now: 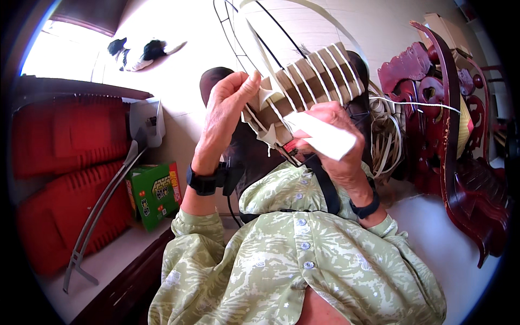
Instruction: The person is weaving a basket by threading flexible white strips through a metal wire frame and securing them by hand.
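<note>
In front of me, across my lap, lies a beige and brown woven block (303,81) with white cords wrapped around it at intervals. My left hand (227,97) is closed at the block's left end, thumb and fingers pinched together on a pale flat strip (268,97). My right hand (341,135), fingers curled, grips a bright white flat band (327,134) over the block's near side. Folded pale ends and something small and red show beneath it. A long cream strip loops up from the block and arches over its far side. Dark bands circle both my wrists.
Black wire framework (230,24) stands beyond the block. Loose coiled strips (387,135) hang at the right, beside a carved dark-red wooden chair (449,119). To the left are red cushions (70,146), a green box (154,195) and a grey curved frame. A black-and-white dog (141,54) lies on the floor.
</note>
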`<state>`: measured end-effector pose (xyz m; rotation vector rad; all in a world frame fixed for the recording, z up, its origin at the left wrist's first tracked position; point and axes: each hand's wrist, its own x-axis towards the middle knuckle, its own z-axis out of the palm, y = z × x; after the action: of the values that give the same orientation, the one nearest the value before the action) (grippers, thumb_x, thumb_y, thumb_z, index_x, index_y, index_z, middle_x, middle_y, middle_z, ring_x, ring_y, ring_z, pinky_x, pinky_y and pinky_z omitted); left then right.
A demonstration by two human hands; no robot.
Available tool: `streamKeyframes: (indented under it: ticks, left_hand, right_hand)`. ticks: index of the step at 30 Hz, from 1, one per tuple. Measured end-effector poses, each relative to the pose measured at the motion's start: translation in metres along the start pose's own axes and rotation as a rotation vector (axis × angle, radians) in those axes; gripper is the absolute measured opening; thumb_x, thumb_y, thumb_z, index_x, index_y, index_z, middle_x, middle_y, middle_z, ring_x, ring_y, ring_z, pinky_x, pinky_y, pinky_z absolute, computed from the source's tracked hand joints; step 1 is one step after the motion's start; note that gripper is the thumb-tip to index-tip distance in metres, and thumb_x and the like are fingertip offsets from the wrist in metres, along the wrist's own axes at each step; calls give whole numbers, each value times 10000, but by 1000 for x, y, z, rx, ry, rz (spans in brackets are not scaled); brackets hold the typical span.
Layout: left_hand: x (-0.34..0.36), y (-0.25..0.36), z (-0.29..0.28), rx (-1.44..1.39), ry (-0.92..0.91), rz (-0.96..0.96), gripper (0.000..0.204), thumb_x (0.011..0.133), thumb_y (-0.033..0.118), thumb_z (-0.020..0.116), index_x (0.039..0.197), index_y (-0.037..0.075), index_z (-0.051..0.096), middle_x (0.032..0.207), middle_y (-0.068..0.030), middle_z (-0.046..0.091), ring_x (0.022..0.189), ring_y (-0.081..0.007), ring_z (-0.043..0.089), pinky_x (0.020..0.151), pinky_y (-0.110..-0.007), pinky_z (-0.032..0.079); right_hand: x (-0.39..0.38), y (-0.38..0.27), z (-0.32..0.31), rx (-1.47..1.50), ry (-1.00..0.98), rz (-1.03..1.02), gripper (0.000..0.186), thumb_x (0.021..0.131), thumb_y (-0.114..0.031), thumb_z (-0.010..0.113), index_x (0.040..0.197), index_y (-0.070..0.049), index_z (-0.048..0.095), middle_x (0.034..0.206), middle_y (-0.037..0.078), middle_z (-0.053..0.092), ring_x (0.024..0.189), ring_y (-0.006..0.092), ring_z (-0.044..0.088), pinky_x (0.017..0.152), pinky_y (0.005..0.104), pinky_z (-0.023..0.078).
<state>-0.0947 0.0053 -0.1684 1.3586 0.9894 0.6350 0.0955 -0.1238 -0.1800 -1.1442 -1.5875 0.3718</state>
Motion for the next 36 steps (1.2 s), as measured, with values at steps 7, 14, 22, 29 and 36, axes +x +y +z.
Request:
streamKeyframes:
  ticks: [7,14,22,29,36]
  left_hand:
    - [-5,-4,-4,170,-117,109,416,1008,382,611,1087,-24,649,854,15,602,804,-58,520,686,-234,448]
    - [-22,18,-7,129,-120,-193,690,868,366,795,1385,-5,526,1194,-104,629,1138,-155,580,979,-276,461]
    - [-23,11,-3,75,-75,-162,611,923,377,731,1363,-4,544,1170,-65,642,1099,-129,585,967,-268,457]
    - [-20,0,-1,-15,-47,-90,518,928,324,734,1303,-2,589,1081,-29,665,1010,-103,592,930,-249,452]
    - [-20,0,0,-100,-49,26,310,954,315,703,1013,11,683,845,45,617,800,-37,543,718,-208,457]
  right_hand:
    - [-10,-23,-46,660,-89,573,105,958,-37,632,899,40,672,800,84,704,733,95,627,706,262,525]
    - [-20,-39,-127,579,-457,1054,336,1038,-266,516,1061,28,678,829,62,708,643,108,655,664,253,516]
    - [5,-31,-32,67,-518,870,270,932,-247,685,938,22,705,669,117,641,594,139,649,541,333,462]
    - [-2,-32,-7,580,-225,1109,232,941,-210,691,966,21,699,741,-1,673,660,32,594,559,234,450]
    - [-33,-34,-105,201,-827,1178,272,898,-181,722,737,-9,585,563,-43,476,550,18,422,488,235,337]
